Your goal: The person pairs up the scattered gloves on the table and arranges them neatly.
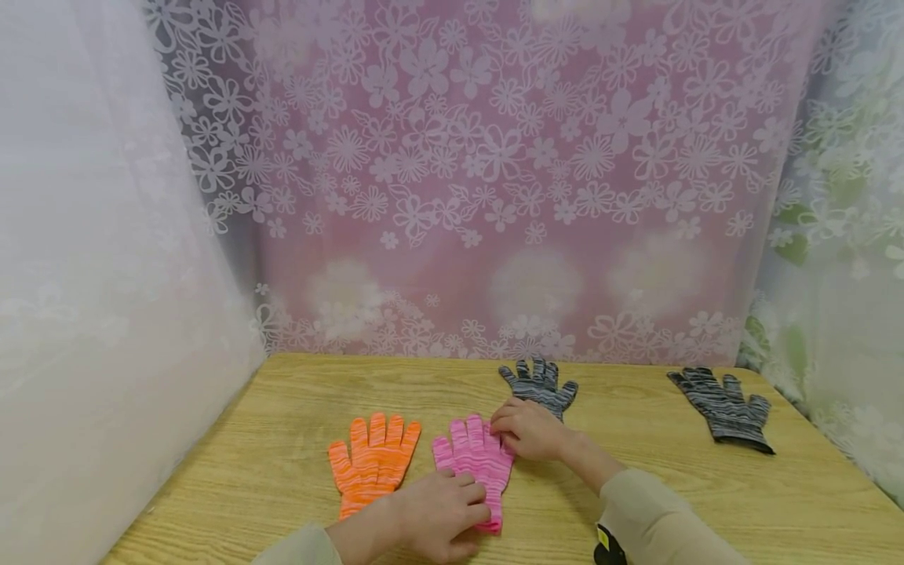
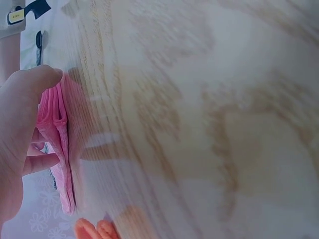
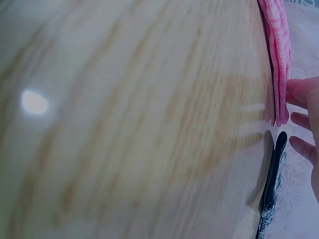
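A pink striped knit glove (image 1: 476, 455) lies flat on the table, its fingers toward the back. My left hand (image 1: 439, 514) is over its cuff; in the left wrist view the thumb is by the cuff edge and the other fingers touch the top of the pink glove (image 2: 60, 144). At the glove's upper right side is my right hand (image 1: 530, 428), its thumb touching the knit in the right wrist view while the other fingers are spread apart. To the left lies an orange striped glove (image 1: 377, 459). A grey-and-black glove (image 1: 540, 383) sits behind my right hand, partly hidden by it.
Another grey-and-black glove (image 1: 727, 408) lies near the table's right edge. The wood-grain table (image 1: 282, 439) is bordered by a pink floral curtain (image 1: 494, 196) behind and pale sheets at both sides. A black strap with a yellow label (image 1: 607, 543) hangs by the right sleeve.
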### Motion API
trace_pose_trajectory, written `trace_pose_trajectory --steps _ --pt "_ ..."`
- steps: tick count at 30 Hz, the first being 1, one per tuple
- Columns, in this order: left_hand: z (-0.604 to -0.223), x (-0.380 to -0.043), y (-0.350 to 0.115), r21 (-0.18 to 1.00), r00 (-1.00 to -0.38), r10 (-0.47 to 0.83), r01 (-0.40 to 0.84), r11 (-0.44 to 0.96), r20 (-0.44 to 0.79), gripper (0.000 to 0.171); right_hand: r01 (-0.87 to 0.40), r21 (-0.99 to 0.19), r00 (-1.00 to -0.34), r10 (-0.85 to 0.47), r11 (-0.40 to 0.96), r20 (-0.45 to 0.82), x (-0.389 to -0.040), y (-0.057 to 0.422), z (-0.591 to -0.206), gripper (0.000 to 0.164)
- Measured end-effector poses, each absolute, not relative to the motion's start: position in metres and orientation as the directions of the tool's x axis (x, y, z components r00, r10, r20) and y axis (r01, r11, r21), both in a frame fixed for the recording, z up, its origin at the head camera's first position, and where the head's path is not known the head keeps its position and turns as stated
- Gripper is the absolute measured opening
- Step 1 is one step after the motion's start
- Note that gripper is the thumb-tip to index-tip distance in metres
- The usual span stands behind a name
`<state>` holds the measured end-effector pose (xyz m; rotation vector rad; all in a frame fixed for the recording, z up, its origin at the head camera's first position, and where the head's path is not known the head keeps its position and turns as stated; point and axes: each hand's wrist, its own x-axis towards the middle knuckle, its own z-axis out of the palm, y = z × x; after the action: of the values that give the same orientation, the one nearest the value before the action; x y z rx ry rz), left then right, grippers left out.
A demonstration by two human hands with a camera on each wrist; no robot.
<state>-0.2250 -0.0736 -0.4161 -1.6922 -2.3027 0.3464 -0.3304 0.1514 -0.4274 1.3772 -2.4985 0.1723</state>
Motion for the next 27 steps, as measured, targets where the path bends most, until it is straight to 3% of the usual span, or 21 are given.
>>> trace_pose_trajectory --steps 10,20,27 --pt "-0.415 -0.225 -0.074 -0.332 -0.281 0.958 0.899 0.286 0.065 0.026 -0.856 0.032 -0.484 -0.822 0.516 0.299 -0.33 0.153 -0.427 0.018" --pt "-0.417 -0.226 -0.074 -0.312 -0.278 0.959 0.907 0.283 0.061 0.026 -0.858 -0.014 -0.463 -0.76 0.513 0.456 -0.333 0.165 -0.418 0.013" --pt "-0.417 -0.229 -0.073 -0.284 -0.282 0.958 0.916 0.284 0.046 0.025 -0.832 -0.041 -0.497 -0.71 0.554 0.499 -0.334 0.183 -0.404 0.015"
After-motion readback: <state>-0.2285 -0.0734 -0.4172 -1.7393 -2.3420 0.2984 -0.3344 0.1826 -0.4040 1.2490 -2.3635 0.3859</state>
